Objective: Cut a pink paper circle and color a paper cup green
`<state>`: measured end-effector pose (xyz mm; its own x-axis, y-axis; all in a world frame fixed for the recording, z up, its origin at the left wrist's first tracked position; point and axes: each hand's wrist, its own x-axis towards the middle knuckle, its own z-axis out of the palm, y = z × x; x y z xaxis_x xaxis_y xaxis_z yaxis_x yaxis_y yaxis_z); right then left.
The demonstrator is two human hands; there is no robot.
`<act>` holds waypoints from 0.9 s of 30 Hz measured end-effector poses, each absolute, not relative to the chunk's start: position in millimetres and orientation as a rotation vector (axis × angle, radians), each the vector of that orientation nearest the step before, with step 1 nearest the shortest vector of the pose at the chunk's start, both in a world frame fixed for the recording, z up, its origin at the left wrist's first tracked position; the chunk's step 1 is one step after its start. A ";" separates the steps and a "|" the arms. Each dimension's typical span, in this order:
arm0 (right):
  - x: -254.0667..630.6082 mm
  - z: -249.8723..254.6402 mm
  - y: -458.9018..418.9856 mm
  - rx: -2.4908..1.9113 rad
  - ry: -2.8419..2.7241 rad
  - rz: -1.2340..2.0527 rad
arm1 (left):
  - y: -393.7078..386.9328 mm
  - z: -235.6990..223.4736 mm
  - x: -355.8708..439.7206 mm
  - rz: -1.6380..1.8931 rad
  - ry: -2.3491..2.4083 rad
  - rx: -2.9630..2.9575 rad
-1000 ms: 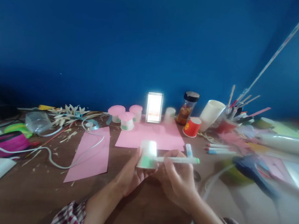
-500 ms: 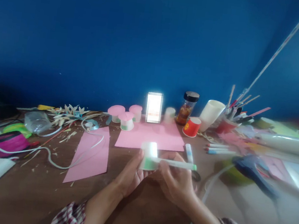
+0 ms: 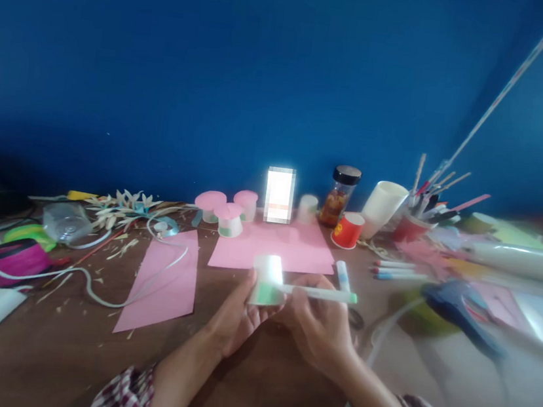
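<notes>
In my left hand [image 3: 238, 315] is a small white paper cup [image 3: 268, 269], upside down, with green colouring around its lower part. My right hand [image 3: 323, 322] is closed on a green marker [image 3: 320, 294], held level with its tip end against or very near the cup's right side. Behind them lies a sheet of pink paper [image 3: 266, 249]. A blue-and-white marker [image 3: 342, 276] rests on the table just beyond my right hand. To the left of the pink sheet stand three cups topped with pink paper caps [image 3: 229, 211].
A pink strip [image 3: 163, 282] with a white cable over it lies left. At the back are a white cup [image 3: 307, 209], a lidded jar [image 3: 339, 198] and a red cup [image 3: 347, 231]. A blue glue gun [image 3: 461, 309] and a pen holder [image 3: 411, 229] are right.
The held cup has shifted slightly left and up, and its green band shows more clearly. The marker stays in my right hand, its tip end still by the cup.
</notes>
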<state>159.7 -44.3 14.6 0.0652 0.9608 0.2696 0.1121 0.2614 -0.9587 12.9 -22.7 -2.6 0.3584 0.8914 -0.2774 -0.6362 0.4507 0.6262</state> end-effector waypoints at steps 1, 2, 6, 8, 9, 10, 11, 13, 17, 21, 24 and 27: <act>159.3 16.1 -44.3 -1.114 -1.340 0.911 | -22.6 -2.6 12.6 1.030 0.639 0.454; 159.0 17.7 -44.4 -1.110 -1.345 0.918 | -22.6 -2.5 12.5 1.031 0.634 0.456; 159.2 22.8 -44.4 -1.109 -1.368 0.926 | -24.2 -1.8 12.1 1.026 0.638 0.461; 159.5 23.5 -44.2 -1.112 -1.360 0.905 | -24.9 -0.9 12.1 1.020 0.646 0.456; 159.6 23.3 -44.2 -1.112 -1.357 0.902 | -25.0 -0.4 12.3 1.018 0.649 0.453; 159.5 22.8 -44.3 -1.106 -1.354 0.910 | -24.9 0.1 12.5 1.019 0.653 0.451; 159.3 22.2 -44.4 -1.095 -1.353 0.932 | -24.6 0.5 12.8 1.024 0.658 0.449; 158.7 21.0 -44.6 -1.076 -1.353 0.994 | -24.0 0.6 13.3 1.028 0.660 0.450; 158.3 21.6 -44.1 -1.093 -1.344 0.963 | -23.5 -2.1 13.0 1.016 0.643 0.473; 158.9 23.1 -43.4 -1.095 -1.345 0.929 | -23.9 -4.0 12.5 1.009 0.629 0.499; 159.4 21.7 -43.6 -1.097 -1.369 0.922 | -24.7 -3.0 13.2 1.005 0.616 0.507; 159.6 20.2 -43.8 -1.112 -1.377 0.925 | -25.4 -2.2 13.5 1.001 0.622 0.508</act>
<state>159.6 -43.8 20.2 0.0250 0.9643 0.2635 0.1209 0.2587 -0.9584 13.5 -25.4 -2.2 0.3961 0.8853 -0.2436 -0.6103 0.4520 0.6506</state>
